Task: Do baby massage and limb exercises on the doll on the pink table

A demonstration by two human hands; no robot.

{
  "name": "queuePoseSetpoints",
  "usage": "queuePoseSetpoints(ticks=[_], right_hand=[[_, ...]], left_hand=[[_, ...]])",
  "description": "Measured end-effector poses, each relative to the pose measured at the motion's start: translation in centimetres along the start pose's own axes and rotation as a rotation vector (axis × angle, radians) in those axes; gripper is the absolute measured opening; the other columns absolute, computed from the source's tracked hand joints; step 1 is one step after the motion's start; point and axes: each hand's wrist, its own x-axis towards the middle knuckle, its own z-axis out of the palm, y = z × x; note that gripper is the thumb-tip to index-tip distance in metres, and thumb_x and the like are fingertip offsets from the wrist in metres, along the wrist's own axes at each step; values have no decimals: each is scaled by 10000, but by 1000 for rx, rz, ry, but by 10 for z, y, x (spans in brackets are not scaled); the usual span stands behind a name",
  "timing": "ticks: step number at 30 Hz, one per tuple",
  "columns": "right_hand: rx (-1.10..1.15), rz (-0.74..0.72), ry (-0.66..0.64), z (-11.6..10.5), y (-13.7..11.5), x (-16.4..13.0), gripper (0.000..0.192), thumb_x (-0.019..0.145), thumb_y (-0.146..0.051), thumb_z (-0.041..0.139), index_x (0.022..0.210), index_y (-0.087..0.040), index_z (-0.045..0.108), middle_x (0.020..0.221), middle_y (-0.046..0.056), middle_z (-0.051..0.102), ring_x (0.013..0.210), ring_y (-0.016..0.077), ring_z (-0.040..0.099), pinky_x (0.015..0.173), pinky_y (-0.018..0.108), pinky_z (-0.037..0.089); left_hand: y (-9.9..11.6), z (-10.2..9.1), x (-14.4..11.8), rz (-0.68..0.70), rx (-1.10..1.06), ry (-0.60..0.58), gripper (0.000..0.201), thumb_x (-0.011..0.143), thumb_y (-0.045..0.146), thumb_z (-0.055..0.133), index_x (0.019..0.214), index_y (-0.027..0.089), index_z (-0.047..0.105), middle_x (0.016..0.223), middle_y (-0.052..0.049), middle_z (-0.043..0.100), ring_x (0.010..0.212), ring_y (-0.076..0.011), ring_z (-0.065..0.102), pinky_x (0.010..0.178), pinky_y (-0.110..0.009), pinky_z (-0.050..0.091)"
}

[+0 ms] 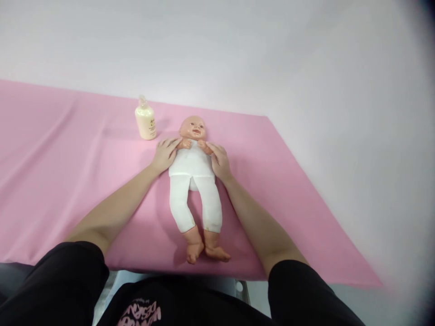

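A baby doll (192, 163) in a white top and white trousers lies on its back on a pink sheet (102, 194), with its head away from me and its bare feet towards me. My left hand (166, 155) rests against the doll's arm on the left, fingers stretched out and slightly spread. On the other side, my right hand (220, 162) lies along the doll's other arm, its fingers extended towards the doll's small fist. Both palms are hidden. Neither hand lifts the doll.
Beyond my left hand stands an upright pump bottle (146, 123) of pale yellow liquid with dark print. The pink sheet reaches a slanting edge on the right and a front edge near my body. A pale surface extends behind and to the right.
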Motion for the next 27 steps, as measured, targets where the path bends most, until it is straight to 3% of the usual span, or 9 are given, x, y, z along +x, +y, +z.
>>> queuePoseSetpoints(ticks=[3,8,14,22,27], right_hand=[[29,60,48,0,4,-2,523,1054,-564,362,1431,-286,596,1435,98,655,1366,262,586,1227,537,412],[169,232,249,-2,12,-2,610,1016,-620,449,1505,-255,470,1560,131,532,1468,264,502,1258,548,372],[304,259,382,-8,18,6,590,1034,-549,390,1546,-256,399,1603,127,465,1500,257,457,1269,592,326],[240,322,412,-13,30,5,589,1013,-486,319,1547,-275,451,1593,96,476,1479,269,463,1208,579,423],[280,281,388,-11,27,5,556,1030,-465,350,1548,-282,433,1608,96,463,1504,255,448,1259,591,343]], left_hand=[[-5,1,0,-29,-33,51,520,1008,371,405,1472,214,578,1438,-145,612,1327,-323,533,1183,-519,344],[-10,-1,0,-74,-88,157,601,1022,574,416,1476,203,548,1454,-167,588,1374,-328,507,1219,-519,324],[-10,-6,1,-100,-199,222,698,1013,694,372,1499,211,505,1458,-185,582,1404,-328,502,1233,-529,329],[-33,0,3,-254,-449,417,717,1002,721,394,1560,272,415,1643,-135,427,1538,-265,404,1284,-437,312],[-34,0,2,-247,-455,412,725,1006,714,391,1572,262,395,1645,-145,415,1542,-277,390,1287,-458,299]])
